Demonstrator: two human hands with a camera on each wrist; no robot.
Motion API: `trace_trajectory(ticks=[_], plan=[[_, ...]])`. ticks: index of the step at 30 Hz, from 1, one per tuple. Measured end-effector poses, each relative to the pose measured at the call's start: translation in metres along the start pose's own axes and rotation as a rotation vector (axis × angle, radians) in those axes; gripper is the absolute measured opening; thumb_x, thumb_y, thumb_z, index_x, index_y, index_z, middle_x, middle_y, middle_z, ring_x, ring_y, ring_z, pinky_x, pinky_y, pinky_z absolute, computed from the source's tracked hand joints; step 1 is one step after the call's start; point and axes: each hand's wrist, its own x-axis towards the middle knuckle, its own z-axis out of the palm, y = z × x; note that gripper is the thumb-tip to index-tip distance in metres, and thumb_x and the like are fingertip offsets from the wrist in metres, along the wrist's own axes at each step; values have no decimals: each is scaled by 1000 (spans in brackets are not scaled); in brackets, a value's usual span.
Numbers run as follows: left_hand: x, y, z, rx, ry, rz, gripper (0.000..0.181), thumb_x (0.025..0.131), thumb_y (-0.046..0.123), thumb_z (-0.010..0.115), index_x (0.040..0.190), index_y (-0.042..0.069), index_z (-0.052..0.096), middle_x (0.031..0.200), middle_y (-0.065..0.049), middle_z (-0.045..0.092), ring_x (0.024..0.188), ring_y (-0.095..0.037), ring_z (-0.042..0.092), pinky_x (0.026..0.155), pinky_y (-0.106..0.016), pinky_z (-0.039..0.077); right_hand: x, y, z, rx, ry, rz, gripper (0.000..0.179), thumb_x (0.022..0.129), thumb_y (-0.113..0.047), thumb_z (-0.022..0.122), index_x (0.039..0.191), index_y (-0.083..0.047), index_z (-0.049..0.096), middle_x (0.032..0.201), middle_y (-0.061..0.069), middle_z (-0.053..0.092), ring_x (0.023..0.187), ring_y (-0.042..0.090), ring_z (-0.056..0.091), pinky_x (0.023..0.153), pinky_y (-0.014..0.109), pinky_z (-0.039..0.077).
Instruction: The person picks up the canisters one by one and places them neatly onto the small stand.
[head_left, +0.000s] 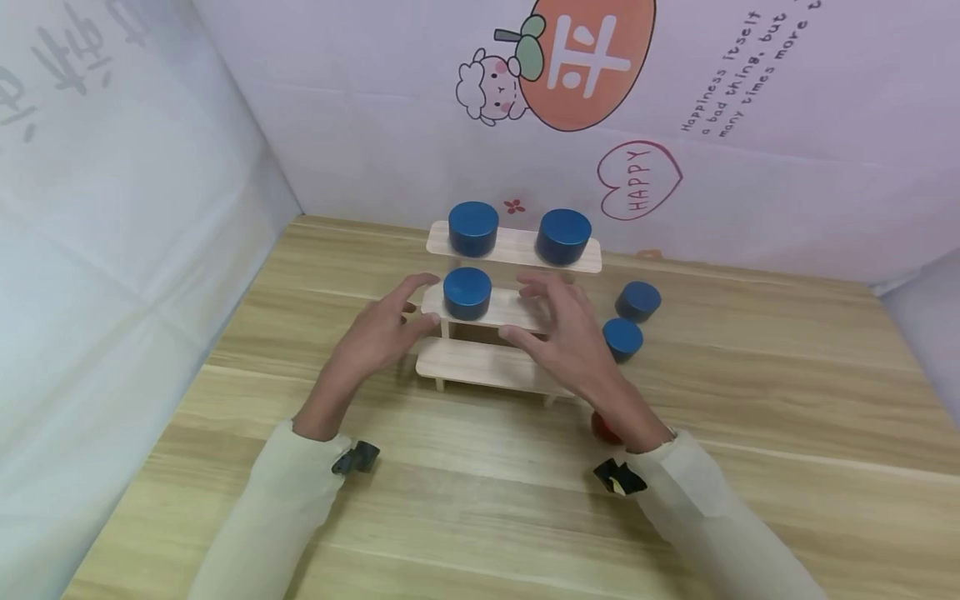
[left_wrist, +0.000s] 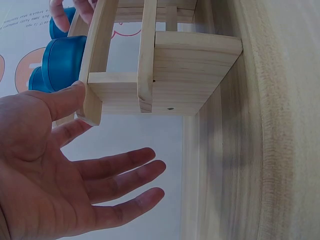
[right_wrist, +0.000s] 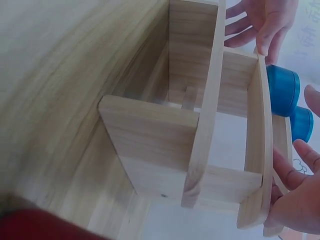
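Observation:
A small three-tier wooden shelf [head_left: 480,364] holds blue round tins: one tin [head_left: 467,294] on the middle tier, two on the top tier. My left hand [head_left: 378,335] is at the left end of the middle tier. Its thumb [left_wrist: 67,100] touches or nearly touches the board's edge, and the other fingers are spread. Over the right part of that tier is my right hand [head_left: 564,337], fingers loosely bent and thumb apart from the tin. In the right wrist view, the right hand [right_wrist: 297,200] has nothing between thumb and fingers.
Two more blue tins, a rear one [head_left: 638,301] and a front one [head_left: 622,339], stand on the wooden table [head_left: 465,500] right of the shelf. A red object [head_left: 604,427] is partly hidden under my right wrist. Behind the shelf hangs a printed white cloth [head_left: 375,125].

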Motion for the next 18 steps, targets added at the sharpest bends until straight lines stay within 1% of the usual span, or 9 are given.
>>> trace_trajectory(ticks=[4,10,14,18], plan=[[0,-1,-1,-8,-4,9,55,103,32,57,153,26,36,144,-20,51,129,-37,50,91,-60,47,-5,3,-2,13,7,10,63,85,-27,83,139,-11,54,125,8,63,121,27,49,99,54,40],[1,-3,-1,-15,-13,7,55,103,33,57,154,26,36,142,-22,52,129,-39,51,91,-60,48,-12,7,-5,48,15,-3,62,86,-26,82,138,-10,55,126,8,62,125,28,46,102,57,36],[2,-3,0,-13,-17,2,55,103,33,56,154,26,35,142,-22,52,129,-39,50,91,-60,48,-17,12,-8,40,31,-5,61,86,-24,82,138,-10,55,126,9,63,128,30,45,102,60,35],[1,-2,0,-13,-16,16,55,103,31,56,154,25,35,140,-23,53,128,-40,51,91,-60,48,-24,17,-13,36,60,-2,60,85,-20,82,137,-9,56,125,9,64,129,31,42,103,61,31]])
